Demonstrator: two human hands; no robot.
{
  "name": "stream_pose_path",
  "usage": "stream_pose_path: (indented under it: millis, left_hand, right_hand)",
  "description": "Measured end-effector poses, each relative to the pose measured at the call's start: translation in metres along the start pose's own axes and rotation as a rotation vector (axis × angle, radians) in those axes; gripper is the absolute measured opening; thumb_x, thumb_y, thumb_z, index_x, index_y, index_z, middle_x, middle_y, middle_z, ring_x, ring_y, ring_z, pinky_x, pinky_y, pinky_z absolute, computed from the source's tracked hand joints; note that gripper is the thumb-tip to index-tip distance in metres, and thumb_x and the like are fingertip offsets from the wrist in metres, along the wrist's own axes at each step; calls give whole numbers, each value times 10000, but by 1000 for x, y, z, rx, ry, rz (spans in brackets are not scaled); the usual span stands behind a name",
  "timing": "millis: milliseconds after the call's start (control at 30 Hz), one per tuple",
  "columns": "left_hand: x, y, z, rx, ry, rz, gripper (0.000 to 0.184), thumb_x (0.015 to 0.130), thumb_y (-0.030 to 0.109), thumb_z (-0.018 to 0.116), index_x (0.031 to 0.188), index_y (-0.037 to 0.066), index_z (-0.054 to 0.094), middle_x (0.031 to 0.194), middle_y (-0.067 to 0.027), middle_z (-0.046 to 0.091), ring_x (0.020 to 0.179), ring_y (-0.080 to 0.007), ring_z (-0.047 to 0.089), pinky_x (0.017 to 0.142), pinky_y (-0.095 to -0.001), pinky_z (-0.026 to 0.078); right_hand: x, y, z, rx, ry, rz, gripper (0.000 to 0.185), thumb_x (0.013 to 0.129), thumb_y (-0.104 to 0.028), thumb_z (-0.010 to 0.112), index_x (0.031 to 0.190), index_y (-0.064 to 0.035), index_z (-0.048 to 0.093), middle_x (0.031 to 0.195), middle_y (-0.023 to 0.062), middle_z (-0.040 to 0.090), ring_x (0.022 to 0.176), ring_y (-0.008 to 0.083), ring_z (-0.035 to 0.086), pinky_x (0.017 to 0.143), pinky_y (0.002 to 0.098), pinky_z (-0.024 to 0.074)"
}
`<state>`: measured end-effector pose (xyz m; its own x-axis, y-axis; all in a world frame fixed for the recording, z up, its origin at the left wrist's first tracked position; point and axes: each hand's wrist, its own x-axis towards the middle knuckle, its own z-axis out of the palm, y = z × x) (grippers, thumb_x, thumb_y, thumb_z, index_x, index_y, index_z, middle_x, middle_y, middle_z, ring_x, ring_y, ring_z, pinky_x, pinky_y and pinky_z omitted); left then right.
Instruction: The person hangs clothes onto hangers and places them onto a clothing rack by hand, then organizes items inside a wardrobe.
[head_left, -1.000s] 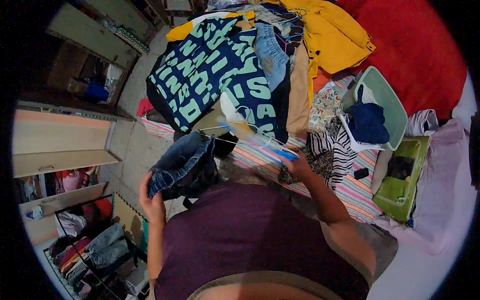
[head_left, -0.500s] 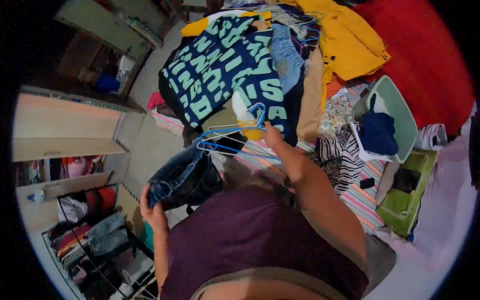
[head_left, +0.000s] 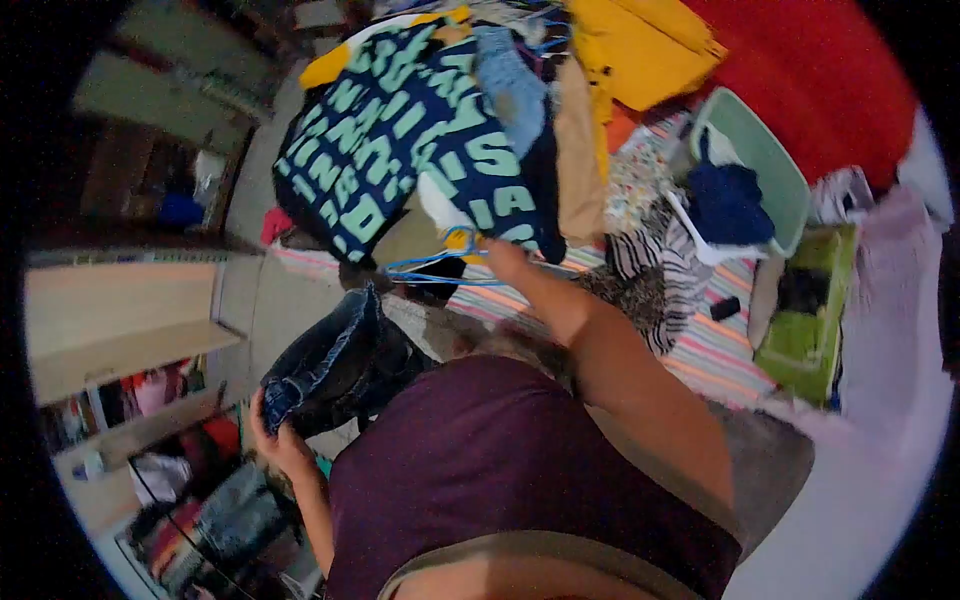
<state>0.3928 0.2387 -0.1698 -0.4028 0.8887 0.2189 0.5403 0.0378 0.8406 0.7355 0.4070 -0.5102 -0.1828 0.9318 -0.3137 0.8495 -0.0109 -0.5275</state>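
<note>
My left hand [head_left: 280, 445] is closed on one end of a pair of dark blue jeans [head_left: 335, 355], which hang bunched at my left side. In my right hand [head_left: 507, 262] are clothes hangers [head_left: 425, 272], held by the hook end; blue shows clearly, and their exact number I cannot make out. They lie just above the jeans, apart from them. Beyond the hangers, a navy garment with mint-green letters [head_left: 400, 150] is spread over the clothes pile. My right fingers are partly hidden behind the wrist.
Light blue denim [head_left: 512, 85], a tan garment [head_left: 577, 150] and a yellow garment [head_left: 650, 50] lie on the far pile. To the right are a pale green tub [head_left: 770, 150], a green case [head_left: 810, 320] and a dark phone-like object [head_left: 725, 308]. Shelves [head_left: 130, 350] stand at left.
The view has shifted, so the pile sits further left and higher. The hangers have flattened and moved off the jeans, which they overlapped before. Both hands keep their hold.
</note>
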Motion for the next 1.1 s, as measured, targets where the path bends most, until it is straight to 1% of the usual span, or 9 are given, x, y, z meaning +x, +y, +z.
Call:
stream_pose_path:
  millis: [33,100,433,467,567,667,767,833,1100]
  left_hand:
    - [7,1,3,-37,-37,29,491,708,-65,399,1189,-25,487,1181,-124,500,1074,-216,492,950,-310,357]
    - [17,1,7,-113,-101,85,489,707,-69,400,1186,-27,489,1179,-125,501,1073,-216,491,947,-310,358]
    - [64,-23,36,-217,-348,146,467,716,-6,452,1180,-31,499,1179,-140,508,1084,-234,487,959,-328,346]
    - [66,-22,39,-219,-387,195,471,711,-6,450,1179,-33,498,1181,-141,507,1086,-236,486,961,-331,344]
    - [70,-22,48,-259,-461,269,483,696,-6,442,1175,-39,497,1184,-146,506,1092,-240,483,967,-337,338]
    - [63,-23,58,-335,-477,216,499,679,-6,430,1173,-41,495,1180,-151,507,1092,-240,482,972,-339,333]
    - [57,-20,66,-323,-498,226,509,670,-5,427,1174,-41,492,1177,-156,506,1092,-240,482,974,-339,330]
    - [55,-21,70,-311,-526,235,509,669,-2,429,1173,-41,491,1176,-158,505,1093,-240,481,974,-337,330]
    - [15,47,120,-218,-517,193,520,659,-41,420,1174,-40,490,1164,-141,519,1081,-228,492,970,-323,334]
  right_hand:
    - [-13,-10,-13,38,-115,20,232,812,-251,580,880,-29,571,776,193,577,722,350,587,629,445,457]
    - [-43,-26,-16,177,158,-48,229,822,-246,585,866,-22,563,693,201,576,698,355,589,612,436,445]
    - [-212,-48,-83,428,552,304,269,781,-284,629,949,-75,617,860,198,619,764,377,596,680,440,470]
    - [-231,-41,-76,361,801,236,205,805,-222,612,833,-20,594,746,218,584,665,375,565,597,413,431]
    - [-294,-33,-77,631,835,636,202,808,-217,609,828,-18,588,698,200,571,621,356,552,570,403,417]
    - [-351,0,-50,190,1164,577,207,807,-219,610,823,-14,582,679,184,567,608,325,545,568,399,410]
    - [-395,32,-48,571,1302,839,262,828,-251,588,803,10,573,693,199,563,618,332,530,577,402,407]
    - [-415,27,-87,431,1212,1136,297,840,-265,570,782,26,560,691,194,560,616,324,511,580,408,400]
    - [-434,209,-77,282,1417,1147,395,841,-329,555,817,64,579,662,178,594,607,320,556,577,435,433]
